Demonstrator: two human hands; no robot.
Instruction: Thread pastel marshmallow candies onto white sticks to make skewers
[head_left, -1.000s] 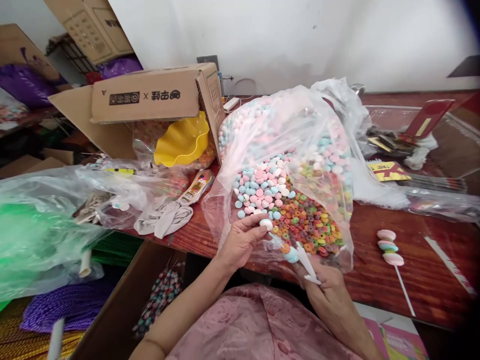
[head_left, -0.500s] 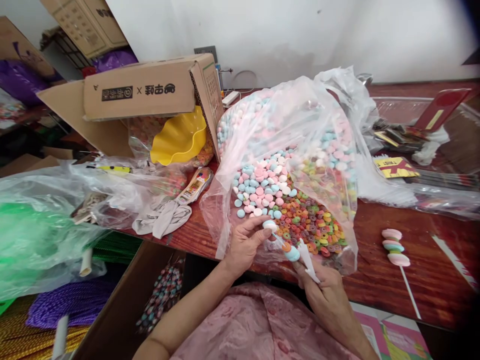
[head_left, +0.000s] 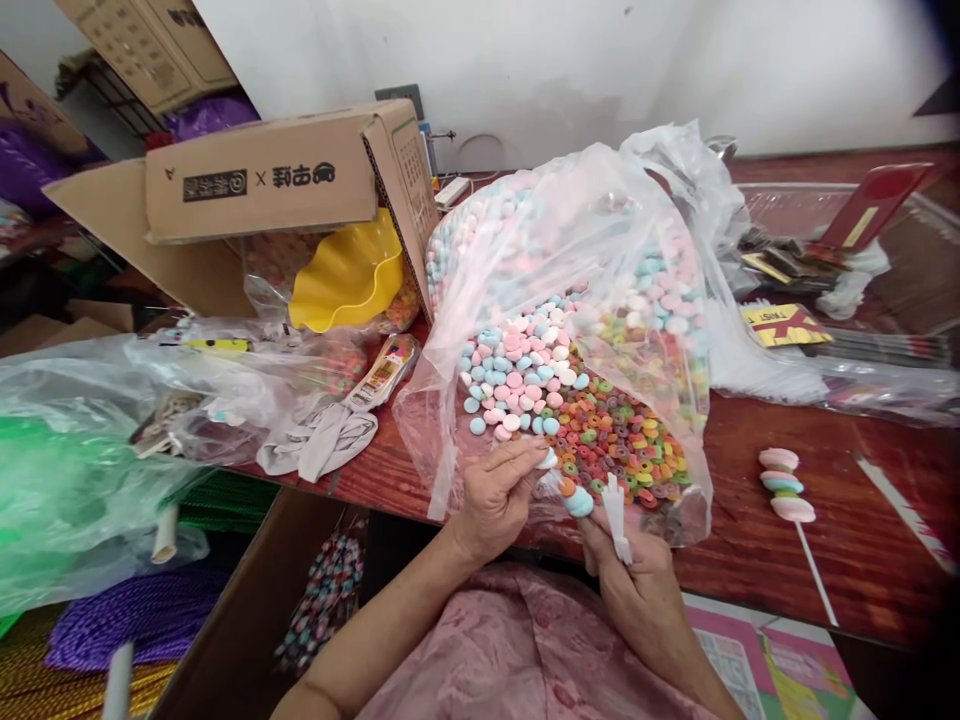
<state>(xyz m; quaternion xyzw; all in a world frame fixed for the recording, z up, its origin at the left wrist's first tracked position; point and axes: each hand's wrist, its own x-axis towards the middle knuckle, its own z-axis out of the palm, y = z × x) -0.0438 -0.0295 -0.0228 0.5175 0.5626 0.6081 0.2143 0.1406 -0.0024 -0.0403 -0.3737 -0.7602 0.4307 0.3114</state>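
My left hand (head_left: 495, 500) pinches a white and pale-blue button-shaped candy (head_left: 550, 459) between thumb and fingers, at the tip of a stick. Lower on that stick sit an orange gummy ring (head_left: 567, 488) and a blue candy (head_left: 578, 502). Gripped in my right hand (head_left: 637, 580) are the candy skewer's lower end and some white sticks (head_left: 616, 515) pointing upward. Just beyond both hands lies an opened clear plastic bag (head_left: 442, 440) with pastel button candies (head_left: 517, 375) and colourful gummy rings (head_left: 615, 435). A candy skewer (head_left: 785, 487) rests on the table at the right.
At the back left, a cardboard box (head_left: 262, 180) lies on its side with a yellow wavy bowl (head_left: 349, 275) in its opening. Grey gloves (head_left: 319, 440) lie near the table's front edge. Purple cords (head_left: 135, 610) are below left. A yellow packet (head_left: 784, 324) lies right.
The left fingers have moved slightly closer to the right hand, with the candy now further down toward the orange ring. The whole view has shifted a little.
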